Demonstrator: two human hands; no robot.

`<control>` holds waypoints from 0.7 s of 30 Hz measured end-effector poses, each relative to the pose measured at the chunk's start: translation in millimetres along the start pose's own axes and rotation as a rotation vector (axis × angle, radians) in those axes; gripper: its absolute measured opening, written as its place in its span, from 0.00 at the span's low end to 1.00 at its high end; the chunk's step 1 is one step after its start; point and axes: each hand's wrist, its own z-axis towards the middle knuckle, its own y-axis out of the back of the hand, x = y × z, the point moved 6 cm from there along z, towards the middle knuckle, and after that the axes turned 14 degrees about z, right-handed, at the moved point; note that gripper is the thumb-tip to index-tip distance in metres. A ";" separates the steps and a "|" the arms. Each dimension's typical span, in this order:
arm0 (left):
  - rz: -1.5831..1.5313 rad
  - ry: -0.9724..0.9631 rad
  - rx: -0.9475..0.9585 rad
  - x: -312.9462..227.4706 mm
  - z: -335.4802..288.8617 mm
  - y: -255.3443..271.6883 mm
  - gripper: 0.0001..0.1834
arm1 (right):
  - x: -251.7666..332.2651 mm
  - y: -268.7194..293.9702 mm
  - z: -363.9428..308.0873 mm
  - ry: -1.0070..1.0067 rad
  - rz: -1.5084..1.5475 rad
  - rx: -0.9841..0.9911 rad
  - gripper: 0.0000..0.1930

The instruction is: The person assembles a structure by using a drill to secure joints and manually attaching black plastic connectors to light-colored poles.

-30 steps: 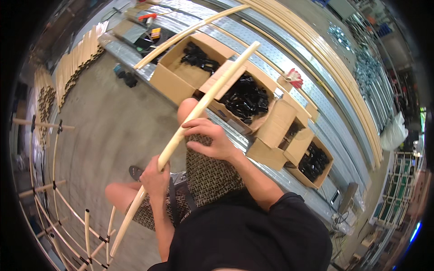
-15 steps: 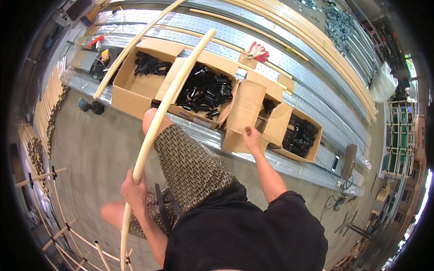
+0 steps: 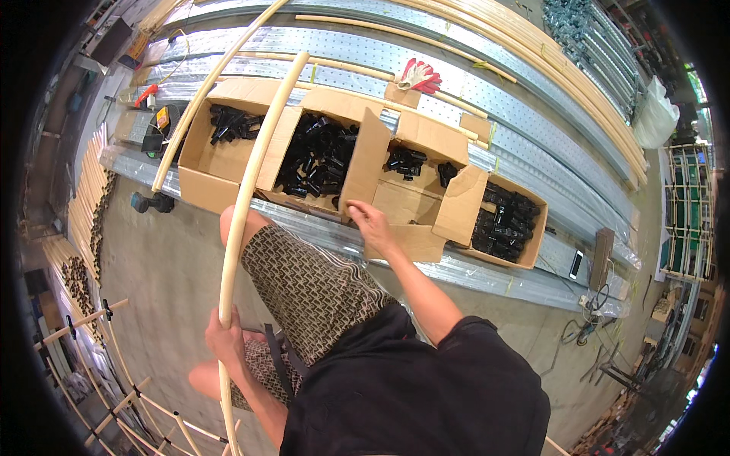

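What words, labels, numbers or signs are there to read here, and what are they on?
None that I can read.
Yellow-and-black thing: any print is too small.
Phone: too small to read.
Cardboard boxes: no readable print on the sides that show.
Pole in the left hand: no writing that I can see.

The pole (image 3: 249, 178) looks smooth and faintly glossy; the boxes (image 3: 209, 188) are matt cardboard; the fittings (image 3: 315, 156), glossy black and plastic-like; the panels (image 3: 365, 47), shiny metal; the shirt (image 3: 418, 387), matt cloth.
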 end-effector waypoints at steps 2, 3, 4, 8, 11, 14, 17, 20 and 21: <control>0.016 -0.008 0.009 -4.1 -0.9 2.3 0.14 | -36.4 3.9 13.1 -0.043 0.051 -0.020 0.16; 0.010 -0.012 0.012 -6.9 -2.1 5.2 0.13 | -53.6 1.7 22.0 -0.063 0.080 -0.023 0.16; 0.001 -0.012 0.016 -8.9 -4.4 6.9 0.13 | -62.8 7.6 30.3 -0.135 0.149 -0.086 0.16; -0.211 0.125 0.076 -14.7 -16.5 9.6 0.11 | -110.0 74.6 58.2 -0.401 0.309 -0.322 0.14; -0.192 0.133 0.060 -5.2 -22.6 4.7 0.10 | -165.9 130.5 64.2 -0.480 0.001 -0.337 0.11; -0.171 0.164 0.062 -2.7 -25.5 6.6 0.11 | -206.0 188.4 59.1 -0.388 -0.492 -0.161 0.08; -0.131 0.184 0.044 3.7 -26.1 4.3 0.12 | -226.1 230.2 63.0 -0.593 -0.287 -0.312 0.10; -0.129 0.197 0.029 4.7 -29.5 1.7 0.13 | -174.2 214.2 84.5 -0.522 -0.650 -0.389 0.18; -0.156 0.187 0.042 0.8 -25.1 4.1 0.13 | -221.2 240.1 91.0 -0.535 -0.338 -0.478 0.20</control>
